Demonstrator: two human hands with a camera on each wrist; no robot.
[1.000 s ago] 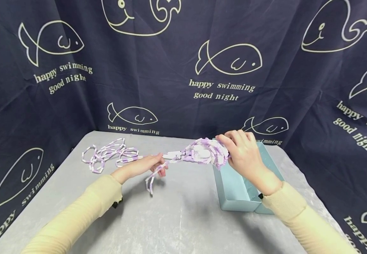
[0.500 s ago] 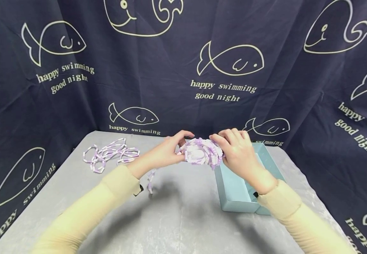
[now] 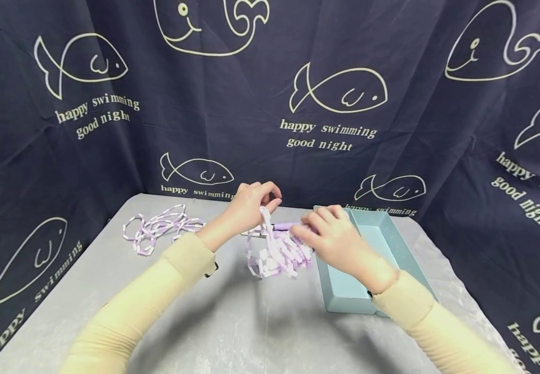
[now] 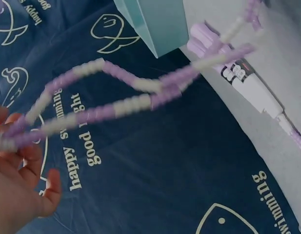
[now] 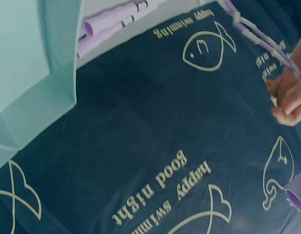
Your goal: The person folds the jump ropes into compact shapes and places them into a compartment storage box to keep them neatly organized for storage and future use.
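Note:
A bundled purple-and-white beaded jump rope (image 3: 284, 254) hangs over the table between my hands. My left hand (image 3: 253, 205) pinches a doubled strand at the bundle's left end, held up above it. In the left wrist view, that strand (image 4: 101, 112) runs from the left fingers across to the right. My right hand (image 3: 331, 236) curls its fingers round the bundle's right end; its palm side is hidden. Behind the bundle lie white and purple rope handles (image 4: 252, 87). In the right wrist view, an open purple tube end (image 5: 297, 191) shows at the edge.
Another length of purple-and-white beaded rope (image 3: 158, 226) lies loosely looped on the grey table (image 3: 232, 322) at the left. A light blue divided box (image 3: 349, 304) stands at the right, below the right forearm. Dark fish-print cloth (image 3: 251, 104) hangs behind the table.
My left hand moved from the handles to the bundle and lifted a strand. The bundle sank and loosened, its strands now hanging down. The right hand shifted slightly left.

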